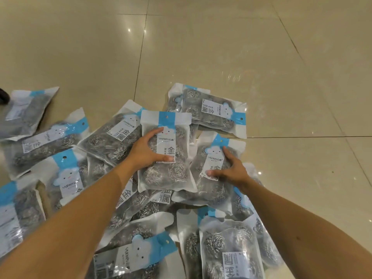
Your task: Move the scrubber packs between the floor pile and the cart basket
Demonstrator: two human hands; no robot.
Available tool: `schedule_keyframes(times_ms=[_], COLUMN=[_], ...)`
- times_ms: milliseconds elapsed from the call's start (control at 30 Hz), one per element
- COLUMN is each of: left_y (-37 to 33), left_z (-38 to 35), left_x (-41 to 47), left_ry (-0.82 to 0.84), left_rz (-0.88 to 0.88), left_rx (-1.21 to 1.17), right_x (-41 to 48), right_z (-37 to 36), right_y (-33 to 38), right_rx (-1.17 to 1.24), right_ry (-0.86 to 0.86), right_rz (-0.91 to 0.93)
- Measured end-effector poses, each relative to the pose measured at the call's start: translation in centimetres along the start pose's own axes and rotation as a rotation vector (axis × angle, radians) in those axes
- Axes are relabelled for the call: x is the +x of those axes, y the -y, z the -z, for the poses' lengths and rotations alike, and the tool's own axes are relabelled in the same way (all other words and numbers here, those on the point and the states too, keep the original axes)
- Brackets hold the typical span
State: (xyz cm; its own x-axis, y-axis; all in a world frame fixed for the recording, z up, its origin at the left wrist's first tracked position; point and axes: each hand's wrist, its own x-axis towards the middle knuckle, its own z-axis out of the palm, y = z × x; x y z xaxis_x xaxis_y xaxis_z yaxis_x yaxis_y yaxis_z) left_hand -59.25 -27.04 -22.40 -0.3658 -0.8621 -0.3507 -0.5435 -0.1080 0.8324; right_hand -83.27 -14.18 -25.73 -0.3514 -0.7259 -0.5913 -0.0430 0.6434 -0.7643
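Several clear-and-blue packs of steel wool scourers lie in a loose heap on a tiled floor. My left hand grips the left side of an upright pack in the middle of the heap, thumb and forefinger spread across its front. My right hand rests on a second pack just to the right, thumb across its white label and fingers curled over its right edge. Both packs sit on top of other packs.
Beige glossy floor tiles stretch beyond the heap. Another pack lies behind the two handled ones, more packs spread to the left, and others lie near me. A dark object shows at the left edge.
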Motion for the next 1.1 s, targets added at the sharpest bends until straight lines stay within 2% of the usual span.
schedule_keyframes(times_ms=[167, 367, 500, 767, 900, 1100], left_y=[-0.3, -4.2, -10.3, -27.3, -34.2, -38.4], left_z=[0.2, 3.6, 8.9, 22.8, 30.6, 40.7], left_x=[-0.4, -6.1, -12.2, -27.6, -36.4, -48.9], left_ry=[0.013, -0.057, -0.062, -0.144, -0.262, -0.492], left_rz=[0.013, 0.085, 0.128, 0.132, 0.135, 0.102], left_rx=[-0.043, -0.096, -0.104, -0.082, -0.103, -0.199], right_x=[-0.6, -6.8, -13.7, -30.3, -38.1, -48.2], right_z=[-0.2, 2.6, 5.5, 8.9, 8.2, 2.4], right_y=[1.2, 7.3, 15.1, 34.9, 44.5, 54.2], right_rx=[-0.047, -0.342, -0.441, -0.608, -0.671, -0.712], right_ry=[0.023, -0.005, -0.025, 0.056, 0.114, 0.210], right_rz=[0.045, 0.103, 0.120, 0.248, 0.354, 0.522])
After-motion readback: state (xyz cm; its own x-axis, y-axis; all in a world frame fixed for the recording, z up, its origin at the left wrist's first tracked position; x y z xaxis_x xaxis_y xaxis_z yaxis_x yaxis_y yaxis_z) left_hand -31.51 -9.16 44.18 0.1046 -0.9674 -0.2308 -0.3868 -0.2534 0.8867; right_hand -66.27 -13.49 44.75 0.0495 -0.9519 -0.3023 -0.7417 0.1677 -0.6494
